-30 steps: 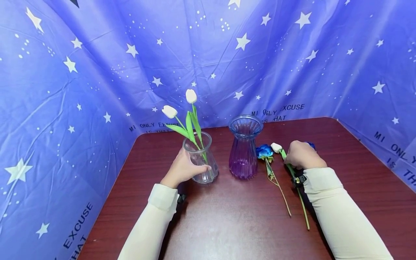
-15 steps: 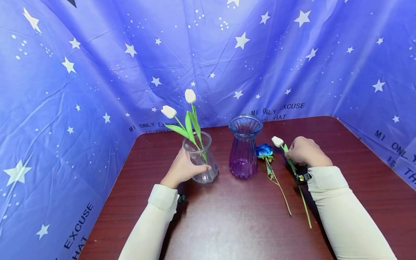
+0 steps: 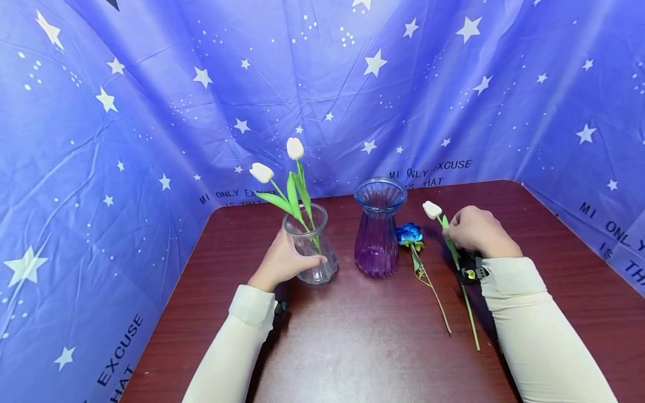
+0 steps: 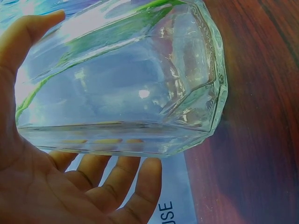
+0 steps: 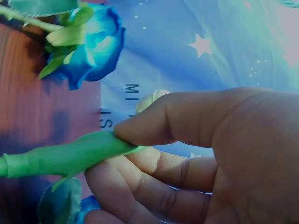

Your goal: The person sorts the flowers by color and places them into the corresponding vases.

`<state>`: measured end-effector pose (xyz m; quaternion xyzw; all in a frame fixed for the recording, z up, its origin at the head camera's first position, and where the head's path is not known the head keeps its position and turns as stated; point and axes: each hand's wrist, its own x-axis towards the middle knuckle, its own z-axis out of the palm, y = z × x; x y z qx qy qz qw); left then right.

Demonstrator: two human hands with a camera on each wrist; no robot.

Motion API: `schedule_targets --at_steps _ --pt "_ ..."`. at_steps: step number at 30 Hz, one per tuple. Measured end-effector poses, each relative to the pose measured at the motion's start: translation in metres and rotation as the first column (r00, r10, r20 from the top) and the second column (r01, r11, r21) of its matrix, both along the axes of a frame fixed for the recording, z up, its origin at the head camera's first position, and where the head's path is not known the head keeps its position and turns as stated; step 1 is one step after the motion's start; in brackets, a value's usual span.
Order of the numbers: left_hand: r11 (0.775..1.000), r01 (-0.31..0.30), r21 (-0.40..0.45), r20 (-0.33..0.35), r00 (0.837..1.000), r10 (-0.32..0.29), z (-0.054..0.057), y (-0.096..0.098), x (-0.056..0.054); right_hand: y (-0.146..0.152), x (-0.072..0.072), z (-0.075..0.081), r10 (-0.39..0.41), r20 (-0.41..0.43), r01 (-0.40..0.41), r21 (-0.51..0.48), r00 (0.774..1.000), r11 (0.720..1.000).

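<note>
My left hand (image 3: 284, 260) holds a clear glass vase (image 3: 327, 268) upright on the table, thumb across the front. In the left wrist view, the thumb and fingers (image 4: 145, 186) lie on opposite sides of the glass vase (image 4: 117, 93). Two white tulips (image 3: 295, 149) with green leaves stand in it. Over the table's right side, my right hand (image 3: 476, 230) pinches another white tulip (image 3: 431, 210) by its leafy stem. The right wrist view has thumb and forefinger on the green stem (image 5: 70, 154), with the bloom mostly hidden behind the thumb.
A blue-to-purple glass vase (image 3: 378, 240) stands between the hands. Beside it lies a blue rose (image 3: 410, 235), stem toward the front. Part of another blue flower (image 5: 88, 205) shows below the right hand. A starry blue cloth (image 3: 322, 89) hangs behind the table.
The right hand has moved slightly right and away from the front edge, and the white tulip's bloom has gone with it. The left hand and its vase stay in place.
</note>
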<state>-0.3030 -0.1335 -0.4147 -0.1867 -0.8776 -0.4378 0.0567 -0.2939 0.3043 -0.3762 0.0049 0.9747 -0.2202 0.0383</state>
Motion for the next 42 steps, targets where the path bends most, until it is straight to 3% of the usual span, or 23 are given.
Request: schedule_targets --at_steps 28,42 --pt "1.000 -0.017 -0.019 -0.003 1.000 0.017 0.002 -0.001 0.001 -0.010 0.021 0.039 -0.038 -0.110 0.040 0.017 0.993 0.999" --pt "1.000 -0.004 -0.008 0.003 1.000 0.004 0.003 -0.001 0.002 -0.019 0.031 0.053 -0.046 -0.199 0.046 -0.005 0.979 0.999"
